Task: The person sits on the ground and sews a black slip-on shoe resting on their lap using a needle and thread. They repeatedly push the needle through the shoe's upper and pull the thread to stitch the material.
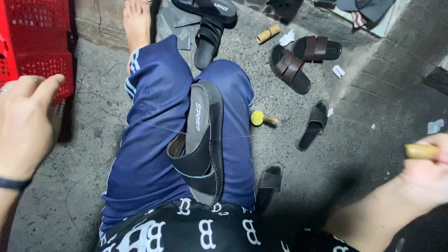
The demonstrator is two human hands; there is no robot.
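Sandal (201, 140), black with a grey insole and a broad strap, is lying wedged between the knees of a seated person in blue trousers (154, 154), at the centre of the frame, toe end pointing up the picture. A thin thread (233, 137) is stretching across the sandal and out toward both sides. The left hand (25, 121) is hovering at the left edge of the frame, well apart from the sandal, its fingers loosely curled and holding nothing that can be made out; whether the thread runs to it cannot be told. The right hand (427, 172) is reaching in at the right edge, its fingers closing around a pale wooden handle (421, 150) whose working end is hidden. A red plastic crate (39, 42) is standing at the upper left. On the concrete floor (354, 154), a pair of brown sandals (298, 58) is lying at the upper right, a single black sandal (313, 124) below them, and a small yellow-headed tool (262, 118) is resting just right of the knees. A cardboard tube (268, 33) is lying near the top.
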